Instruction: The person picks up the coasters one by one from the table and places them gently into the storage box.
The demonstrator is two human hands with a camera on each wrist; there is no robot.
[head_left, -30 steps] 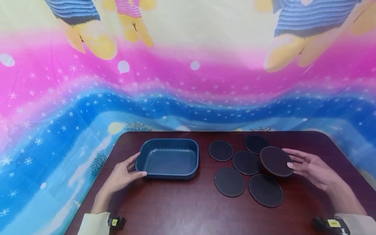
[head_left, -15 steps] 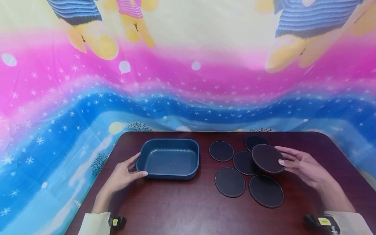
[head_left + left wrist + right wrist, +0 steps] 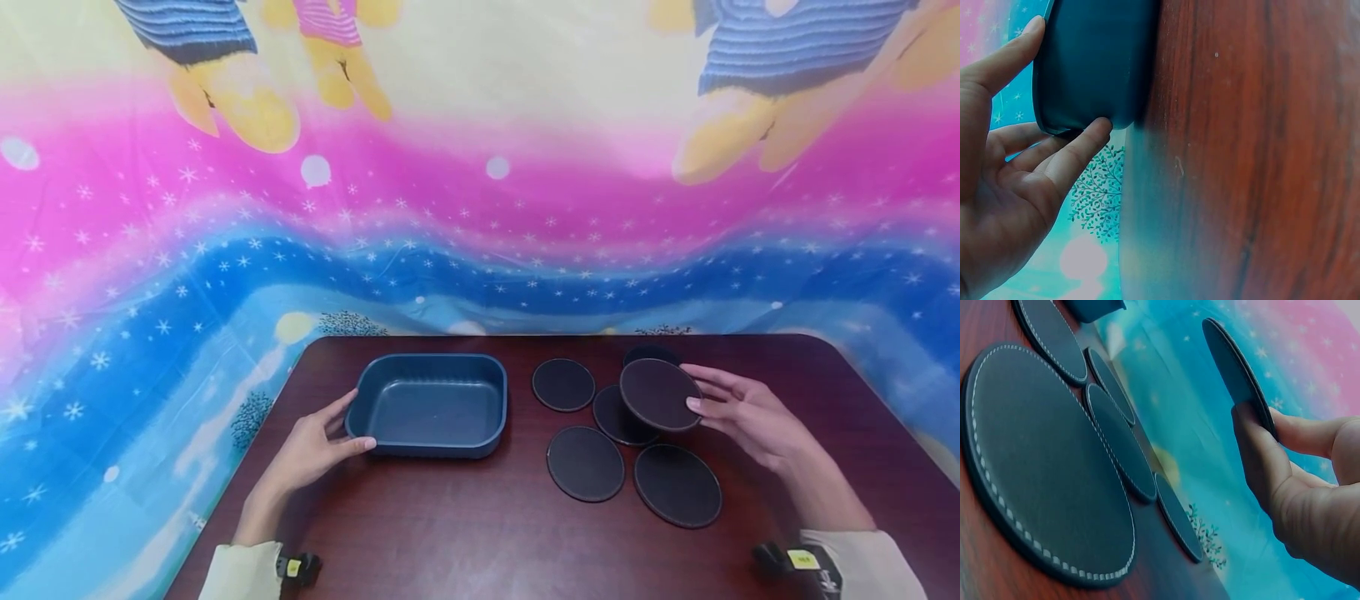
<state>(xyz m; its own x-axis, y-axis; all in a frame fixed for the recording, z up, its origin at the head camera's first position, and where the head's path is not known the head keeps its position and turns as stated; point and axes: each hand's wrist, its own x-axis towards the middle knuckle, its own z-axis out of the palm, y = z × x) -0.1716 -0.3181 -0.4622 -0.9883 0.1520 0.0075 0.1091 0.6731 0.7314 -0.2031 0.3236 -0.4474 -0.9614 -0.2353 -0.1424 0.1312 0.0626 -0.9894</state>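
Dark round coaster [image 3: 658, 394], tilted, lifted above the table.

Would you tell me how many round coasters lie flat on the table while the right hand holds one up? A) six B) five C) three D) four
B: the right hand pinches one coaster above the table, with five others flat below.

left hand [image 3: 311, 450] open, right hand [image 3: 738, 412] pinching

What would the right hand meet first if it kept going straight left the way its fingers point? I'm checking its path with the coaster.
Probably the blue tray. The right hand holds its coaster raised above the flat coasters, though height is uncertain.
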